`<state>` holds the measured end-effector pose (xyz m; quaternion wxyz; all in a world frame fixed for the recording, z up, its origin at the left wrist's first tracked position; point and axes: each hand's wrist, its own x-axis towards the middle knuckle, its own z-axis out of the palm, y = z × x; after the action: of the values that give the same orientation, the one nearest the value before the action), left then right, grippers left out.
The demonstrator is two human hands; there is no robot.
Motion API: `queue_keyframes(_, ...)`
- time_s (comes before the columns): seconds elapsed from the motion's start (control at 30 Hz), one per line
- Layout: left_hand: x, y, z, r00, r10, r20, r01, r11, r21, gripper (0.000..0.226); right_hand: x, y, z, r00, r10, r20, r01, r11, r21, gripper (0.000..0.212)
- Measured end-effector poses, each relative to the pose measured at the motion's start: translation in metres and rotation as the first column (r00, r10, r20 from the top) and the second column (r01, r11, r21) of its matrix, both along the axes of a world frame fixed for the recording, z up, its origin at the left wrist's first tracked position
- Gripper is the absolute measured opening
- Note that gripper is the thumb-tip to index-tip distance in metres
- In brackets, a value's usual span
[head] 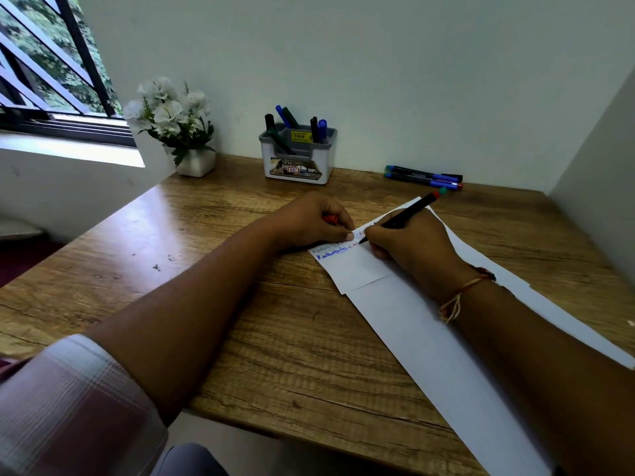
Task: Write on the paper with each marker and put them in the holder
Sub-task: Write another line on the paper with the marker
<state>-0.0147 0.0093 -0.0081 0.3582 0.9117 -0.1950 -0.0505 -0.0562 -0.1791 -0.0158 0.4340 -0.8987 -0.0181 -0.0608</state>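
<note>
Grip: right hand (409,242) pinched round a black-barrelled marker (409,209), tip on the paper (429,338). Left hand (309,218) curled round a red cap (330,219), one fingertip pressing the sheet.
Progress: several markers stand in the holder (299,163) at 12 o'clock. Two loose markers (424,177) lie at 1 o'clock, apparently still to be used.
Paper: white, lying at 4 o'clock, with faint and blue lines of script.

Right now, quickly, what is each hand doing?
Left hand: curled round a small red cap, resting on the paper.
Right hand: grips a black marker, tip on the paper.
</note>
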Motion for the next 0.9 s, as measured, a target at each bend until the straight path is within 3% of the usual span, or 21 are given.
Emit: queue_keyframes(0.9, 0.0001, -0.0005, -0.0012, 1.000, -0.005, 0.000, 0.005, 1.000, -0.007, 0.018, 0.0040, -0.0015, -0.0050, 0.999, -0.032, 0.004, 0.032, 0.999, -0.017, 0.023)
